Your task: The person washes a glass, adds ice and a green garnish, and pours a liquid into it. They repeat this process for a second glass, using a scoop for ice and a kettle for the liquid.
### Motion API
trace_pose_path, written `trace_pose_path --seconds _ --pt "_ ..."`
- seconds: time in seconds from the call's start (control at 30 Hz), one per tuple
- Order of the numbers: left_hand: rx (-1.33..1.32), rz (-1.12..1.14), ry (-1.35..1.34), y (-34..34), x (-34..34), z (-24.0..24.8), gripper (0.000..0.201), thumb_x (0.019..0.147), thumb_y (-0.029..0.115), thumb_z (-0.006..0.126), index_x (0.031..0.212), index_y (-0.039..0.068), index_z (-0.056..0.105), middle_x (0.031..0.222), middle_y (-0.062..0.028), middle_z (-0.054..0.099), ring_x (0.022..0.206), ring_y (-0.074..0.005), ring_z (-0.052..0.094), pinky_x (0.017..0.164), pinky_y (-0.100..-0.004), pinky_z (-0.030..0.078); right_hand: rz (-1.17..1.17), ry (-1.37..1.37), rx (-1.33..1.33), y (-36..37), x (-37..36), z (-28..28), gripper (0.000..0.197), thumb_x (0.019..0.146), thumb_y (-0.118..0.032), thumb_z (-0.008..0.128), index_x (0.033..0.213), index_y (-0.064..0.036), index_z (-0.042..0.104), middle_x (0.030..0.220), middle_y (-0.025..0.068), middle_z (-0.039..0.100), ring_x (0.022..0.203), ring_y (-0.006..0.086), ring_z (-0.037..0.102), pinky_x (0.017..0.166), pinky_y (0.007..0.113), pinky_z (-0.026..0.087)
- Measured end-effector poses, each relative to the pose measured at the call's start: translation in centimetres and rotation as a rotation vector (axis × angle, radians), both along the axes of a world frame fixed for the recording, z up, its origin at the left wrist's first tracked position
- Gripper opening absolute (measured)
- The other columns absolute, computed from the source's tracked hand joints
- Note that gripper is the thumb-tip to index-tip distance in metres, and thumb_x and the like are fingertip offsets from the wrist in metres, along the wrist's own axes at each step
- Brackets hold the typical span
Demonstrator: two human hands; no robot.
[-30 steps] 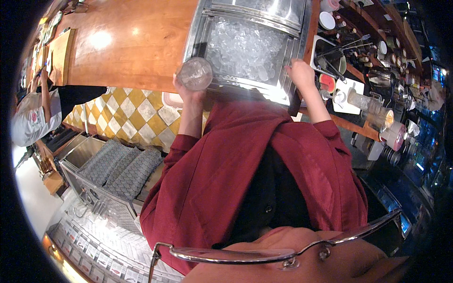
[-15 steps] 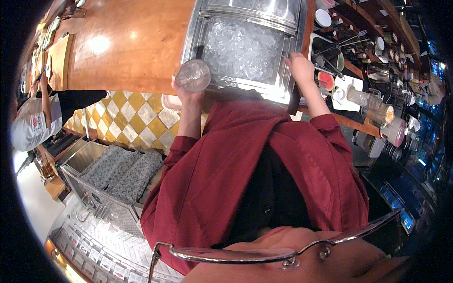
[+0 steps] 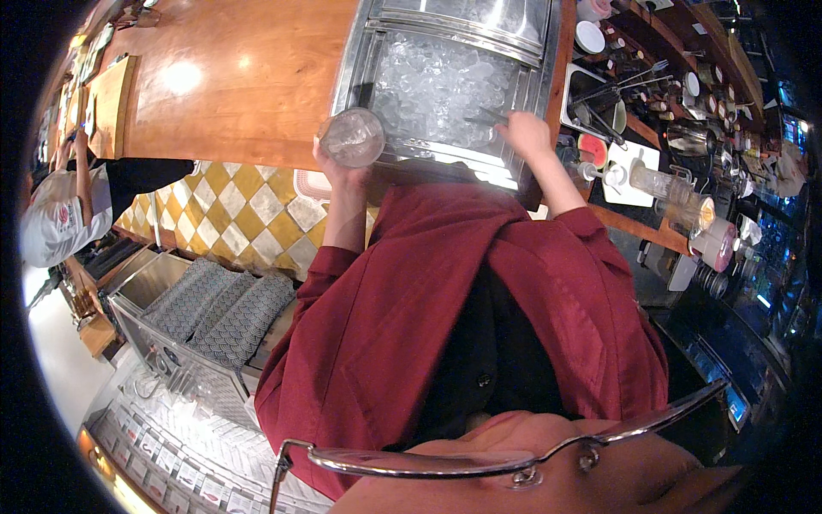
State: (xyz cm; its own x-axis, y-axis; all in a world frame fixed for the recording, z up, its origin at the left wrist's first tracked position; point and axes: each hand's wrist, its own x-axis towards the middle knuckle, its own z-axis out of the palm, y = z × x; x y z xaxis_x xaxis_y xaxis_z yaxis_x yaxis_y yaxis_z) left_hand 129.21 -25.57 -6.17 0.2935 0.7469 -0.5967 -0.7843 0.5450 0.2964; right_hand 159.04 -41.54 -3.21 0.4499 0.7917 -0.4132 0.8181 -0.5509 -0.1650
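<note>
A clear round drinking glass (image 3: 354, 137) is in my left hand (image 3: 336, 170), its mouth facing up, beside the left rim of a metal ice bin (image 3: 364, 64). Something clear, apparently ice, shows inside the glass. My right hand (image 3: 528, 135) is closed on a slim dark metal utensil (image 3: 488, 116) at the bin's right side. The utensil's tip points left over the crushed ice (image 3: 432, 90); whether it is a pair of tongs or a spoon I cannot tell.
A wooden counter (image 3: 231, 94) runs left of the bin. On the right are a watermelon piece (image 3: 592, 150), a white board (image 3: 642, 163), a small sink (image 3: 582, 81) and glass jugs (image 3: 659, 182). Another person (image 3: 73, 210) works at the far left. Patterned grey cloths (image 3: 244, 317) lie behind my left arm.
My right hand has moved left from the bin's right edge to over the ice, with the slim utensil now showing in it. My left hand and the glass have hardly moved.
</note>
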Motion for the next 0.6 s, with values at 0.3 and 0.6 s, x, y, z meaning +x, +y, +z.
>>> trace_pose_path --seconds 0.3,0.6 --pt "0.017 -0.067 -0.005 0.5 -0.2 -0.8 0.045 0.089 0.043 0.039 0.112 0.008 0.055 0.113 -0.0125 0.058 0.102 -0.0316 0.056 0.087 -0.0502 0.047 0.096 -0.038 -0.155 -0.7 -0.4 -1.6 0.035 0.077 -0.036 0.060 0.082 -0.0019 0.069 0.082 0.0204 0.065 0.082 0.0340 0.064 0.073 0.044 0.052" --pt "0.036 -0.063 -0.086 0.4 -0.7 -1.7 0.044 0.085 0.041 0.043 0.112 0.008 0.055 0.116 -0.0139 0.056 0.106 -0.0344 0.053 0.088 -0.0541 0.045 -0.122 0.139 -0.003 -2.8 2.5 0.0 0.036 0.079 -0.040 0.059 0.089 -0.0074 0.070 0.082 0.0171 0.066 0.079 0.0336 0.064 0.072 0.042 0.050"
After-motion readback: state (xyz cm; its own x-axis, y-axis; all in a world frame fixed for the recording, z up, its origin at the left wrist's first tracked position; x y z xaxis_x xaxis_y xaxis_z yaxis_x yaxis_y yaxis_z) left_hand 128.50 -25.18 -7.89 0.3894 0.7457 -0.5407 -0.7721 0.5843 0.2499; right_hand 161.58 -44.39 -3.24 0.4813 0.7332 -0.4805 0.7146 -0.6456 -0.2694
